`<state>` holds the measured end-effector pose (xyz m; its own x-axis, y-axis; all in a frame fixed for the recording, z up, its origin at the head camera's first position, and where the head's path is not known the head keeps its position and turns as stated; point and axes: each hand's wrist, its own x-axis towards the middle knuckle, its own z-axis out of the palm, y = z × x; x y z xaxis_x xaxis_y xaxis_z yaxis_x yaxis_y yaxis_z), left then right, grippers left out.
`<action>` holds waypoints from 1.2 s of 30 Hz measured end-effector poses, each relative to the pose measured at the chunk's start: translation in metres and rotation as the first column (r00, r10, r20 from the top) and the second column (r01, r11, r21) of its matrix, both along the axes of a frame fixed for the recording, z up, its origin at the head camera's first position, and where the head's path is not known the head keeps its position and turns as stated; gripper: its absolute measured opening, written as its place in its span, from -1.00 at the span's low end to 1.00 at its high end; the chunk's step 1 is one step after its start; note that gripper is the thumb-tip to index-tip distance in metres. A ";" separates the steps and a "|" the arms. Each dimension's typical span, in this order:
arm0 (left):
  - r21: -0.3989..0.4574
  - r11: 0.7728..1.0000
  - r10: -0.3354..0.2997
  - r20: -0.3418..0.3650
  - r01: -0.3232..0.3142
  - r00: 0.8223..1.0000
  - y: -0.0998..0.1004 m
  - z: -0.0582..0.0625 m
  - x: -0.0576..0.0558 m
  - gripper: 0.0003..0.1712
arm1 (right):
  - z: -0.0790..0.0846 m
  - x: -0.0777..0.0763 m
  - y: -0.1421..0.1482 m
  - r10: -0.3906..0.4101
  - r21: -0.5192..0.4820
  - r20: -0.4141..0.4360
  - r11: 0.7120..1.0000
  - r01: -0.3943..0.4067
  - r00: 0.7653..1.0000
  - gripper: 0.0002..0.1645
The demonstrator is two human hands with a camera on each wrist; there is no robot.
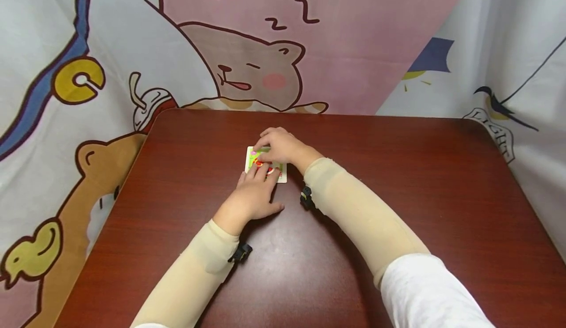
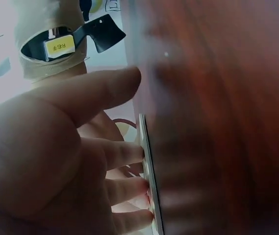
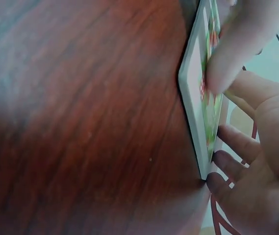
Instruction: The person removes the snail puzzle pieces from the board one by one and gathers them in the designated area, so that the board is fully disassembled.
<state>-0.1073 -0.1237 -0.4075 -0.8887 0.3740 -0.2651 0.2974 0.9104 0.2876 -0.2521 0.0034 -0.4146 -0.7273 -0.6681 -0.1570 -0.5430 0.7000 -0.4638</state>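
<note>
A reddish-brown wood-grain table (image 1: 442,185) is backed and flanked by white-and-pink printed curtains (image 1: 376,38). A sleeping bear (image 1: 265,72) is drawn at the rear, a yellow chick (image 1: 33,257) is shown at far left, and "LIGHT" is lettered on a banner (image 1: 499,134) at right. A pale glare (image 1: 292,259) is reflected from the table's near half.
</note>
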 end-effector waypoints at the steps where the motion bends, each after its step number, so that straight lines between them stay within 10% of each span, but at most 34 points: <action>1: -0.005 1.000 0.001 -0.001 -0.001 1.000 -0.002 0.000 0.002 0.06 | 0.000 0.000 -0.001 -0.001 -0.001 -0.003 1.000 0.001 1.000 -0.62; 36: -0.044 0.999 -0.026 -0.063 0.024 0.998 -0.007 -0.003 -0.001 -0.06 | 0.013 -0.012 -0.018 -0.090 0.010 0.160 0.996 0.089 0.983 -0.66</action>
<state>-0.1088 -0.1303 -0.4104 -0.8947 0.3858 -0.2250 0.3365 0.9136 0.2282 -0.2637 -0.0148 -0.4016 -0.7495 -0.6010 -0.2776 -0.3972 0.7437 -0.5377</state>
